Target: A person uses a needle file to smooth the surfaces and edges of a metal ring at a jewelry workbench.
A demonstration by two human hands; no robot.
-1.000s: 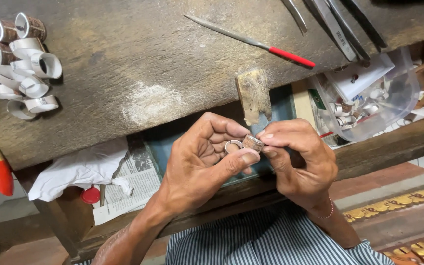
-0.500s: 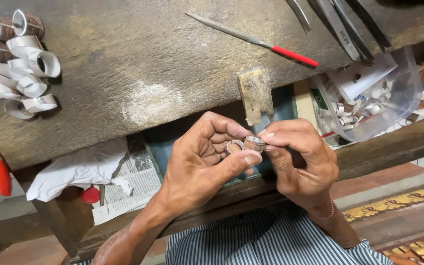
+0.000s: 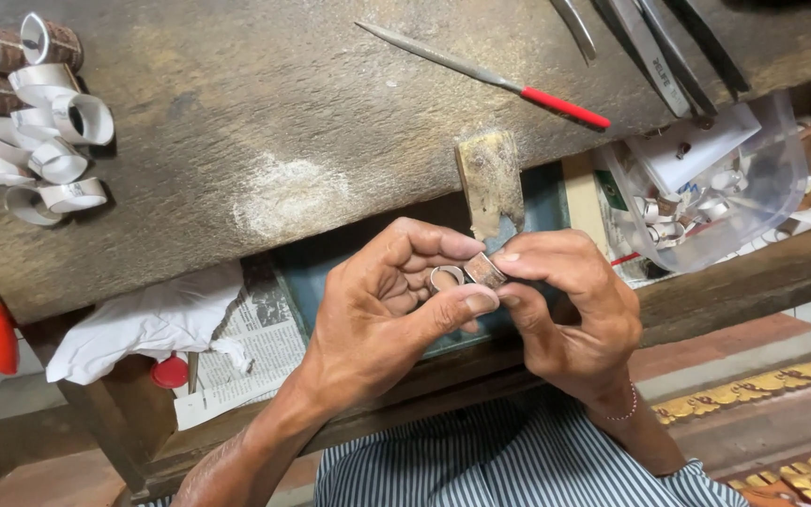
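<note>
Small metal ring band — pinched between both hands, thumb and forefinger of left hand and right hand meeting on it, just below the wooden bench peg; a second ring sits inside the left fingers.

Clear plastic tub — bench's right

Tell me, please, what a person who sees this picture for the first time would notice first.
First, the two hands at the centre: the left hand and right hand pinch a small metal ring between their fingertips. Then the heap of metal bands at the bench's upper left, and the red-handled file at the top.
</note>
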